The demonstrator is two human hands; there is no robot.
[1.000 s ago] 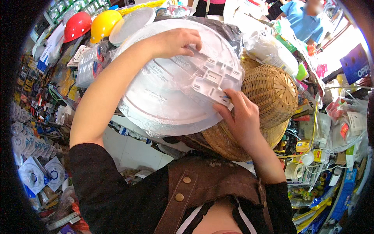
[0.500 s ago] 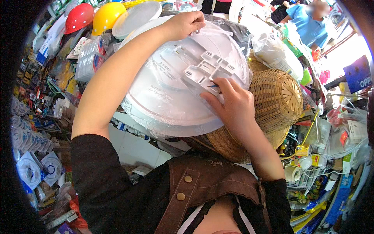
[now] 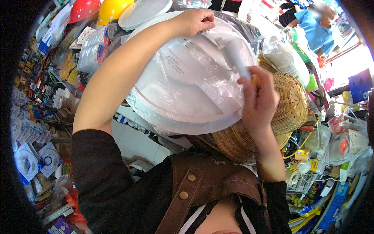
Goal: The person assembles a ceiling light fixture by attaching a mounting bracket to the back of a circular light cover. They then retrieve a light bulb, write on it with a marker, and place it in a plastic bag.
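Round white disc in clear plastic wrap (image 3: 183, 85), flat face tilted toward the camera, left hand (image 3: 194, 20) fingers pinching its top edge, right hand (image 3: 259, 99) fingers closed on a white bracket (image 3: 238, 58) pointing up-left, woven basket (image 3: 288, 105) just behind the disc.

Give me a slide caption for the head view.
Two bare hands, left hand and right hand, grip a round white plastic-wrapped disc over a woven basket.

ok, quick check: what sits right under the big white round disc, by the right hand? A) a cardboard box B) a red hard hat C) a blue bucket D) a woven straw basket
D: a tan woven basket shows just beneath and to the right of the plastic-wrapped white disc, beside the right hand; the red hard hat sits far off at the top left.
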